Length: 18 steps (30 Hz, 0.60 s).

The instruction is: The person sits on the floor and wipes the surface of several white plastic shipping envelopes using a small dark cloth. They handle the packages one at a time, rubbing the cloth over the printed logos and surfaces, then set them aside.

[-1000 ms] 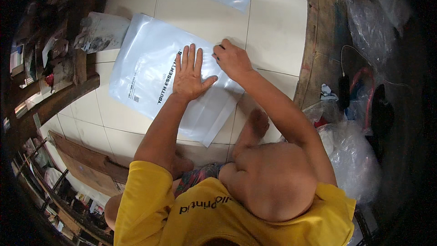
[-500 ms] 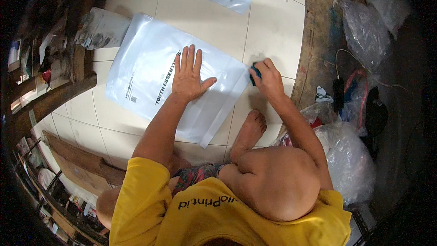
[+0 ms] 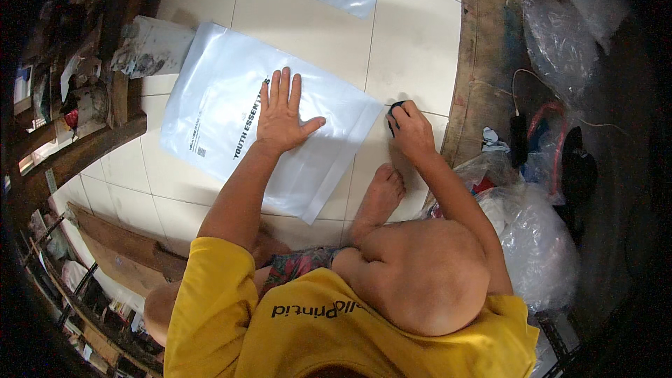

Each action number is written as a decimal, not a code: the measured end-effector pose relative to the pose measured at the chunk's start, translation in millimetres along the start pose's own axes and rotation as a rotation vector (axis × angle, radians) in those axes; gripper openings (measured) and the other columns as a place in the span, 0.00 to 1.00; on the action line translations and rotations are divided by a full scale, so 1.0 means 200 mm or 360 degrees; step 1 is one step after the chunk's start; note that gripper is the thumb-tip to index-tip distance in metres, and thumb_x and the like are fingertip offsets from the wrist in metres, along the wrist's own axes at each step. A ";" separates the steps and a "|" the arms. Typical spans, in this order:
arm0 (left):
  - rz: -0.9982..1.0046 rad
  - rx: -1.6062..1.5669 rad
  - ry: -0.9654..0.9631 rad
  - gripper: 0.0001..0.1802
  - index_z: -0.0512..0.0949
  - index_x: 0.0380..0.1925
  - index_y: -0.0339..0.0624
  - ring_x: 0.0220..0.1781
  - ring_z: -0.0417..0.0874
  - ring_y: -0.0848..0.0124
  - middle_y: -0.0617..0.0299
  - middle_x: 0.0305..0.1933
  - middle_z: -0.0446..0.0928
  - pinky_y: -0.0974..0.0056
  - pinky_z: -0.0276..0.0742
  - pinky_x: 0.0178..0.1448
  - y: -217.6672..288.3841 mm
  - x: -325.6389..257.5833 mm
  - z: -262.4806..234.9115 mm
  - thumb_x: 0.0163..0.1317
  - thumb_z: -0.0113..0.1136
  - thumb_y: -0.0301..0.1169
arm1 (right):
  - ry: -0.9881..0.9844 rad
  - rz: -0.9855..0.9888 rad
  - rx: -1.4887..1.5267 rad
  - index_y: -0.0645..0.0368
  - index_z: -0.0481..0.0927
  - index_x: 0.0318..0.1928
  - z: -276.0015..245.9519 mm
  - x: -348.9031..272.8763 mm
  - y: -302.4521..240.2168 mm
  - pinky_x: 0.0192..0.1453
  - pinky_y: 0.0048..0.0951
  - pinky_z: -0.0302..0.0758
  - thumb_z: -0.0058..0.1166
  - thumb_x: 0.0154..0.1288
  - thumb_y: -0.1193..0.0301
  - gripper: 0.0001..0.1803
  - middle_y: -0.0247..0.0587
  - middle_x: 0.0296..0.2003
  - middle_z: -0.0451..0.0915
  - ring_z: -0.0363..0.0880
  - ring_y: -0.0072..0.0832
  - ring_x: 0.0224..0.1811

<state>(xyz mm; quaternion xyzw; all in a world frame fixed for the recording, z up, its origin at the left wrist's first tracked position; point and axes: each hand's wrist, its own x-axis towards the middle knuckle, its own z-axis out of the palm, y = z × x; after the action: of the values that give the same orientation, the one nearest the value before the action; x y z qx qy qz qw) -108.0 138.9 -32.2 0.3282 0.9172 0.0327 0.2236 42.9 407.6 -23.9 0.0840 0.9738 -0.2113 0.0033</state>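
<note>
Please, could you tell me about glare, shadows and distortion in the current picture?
Head view: soft glare on the pale plastic bag; head view: diffuse shadow on the floor tiles near the right hand; head view: wooden beam at left looks curved, corners black.

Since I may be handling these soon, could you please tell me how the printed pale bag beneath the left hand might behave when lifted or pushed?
The bag would probably sag, since it looks like thin, flat plastic. Its glossy highlights suggest it may slide easily over the floor tiles.
</note>
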 end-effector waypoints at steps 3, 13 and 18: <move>0.0023 0.0094 0.0040 0.64 0.40 0.77 0.32 0.84 0.28 0.48 0.40 0.82 0.33 0.41 0.27 0.83 -0.01 -0.02 0.02 0.60 0.49 0.72 | 0.0181 0.0099 0.0247 0.60 0.79 0.38 -0.01 -0.02 0.04 0.37 0.33 0.77 0.60 0.69 0.68 0.08 0.39 0.35 0.78 0.79 0.34 0.33; 0.0184 -0.0337 0.0517 0.48 0.57 0.72 0.28 0.81 0.48 0.42 0.35 0.77 0.52 0.42 0.44 0.81 0.09 -0.07 -0.05 0.65 0.61 0.52 | -0.0140 0.1041 0.2531 0.58 0.76 0.52 -0.08 -0.03 -0.13 0.34 0.21 0.70 0.47 0.79 0.65 0.11 0.34 0.37 0.79 0.73 0.20 0.32; 0.0082 -0.1631 0.0386 0.33 0.68 0.66 0.29 0.61 0.78 0.56 0.42 0.61 0.76 0.56 0.73 0.66 0.43 -0.21 -0.12 0.66 0.65 0.36 | -0.0279 0.0916 0.2845 0.54 0.73 0.57 -0.06 -0.06 -0.16 0.33 0.25 0.74 0.46 0.78 0.68 0.12 0.38 0.43 0.80 0.78 0.25 0.33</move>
<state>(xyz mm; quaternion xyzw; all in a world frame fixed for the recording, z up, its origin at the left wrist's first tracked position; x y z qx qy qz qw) -39.0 183.1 24.5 0.1931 0.7946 0.5202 0.2466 49.9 382.2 -0.1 0.2764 0.3889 -0.8766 0.0631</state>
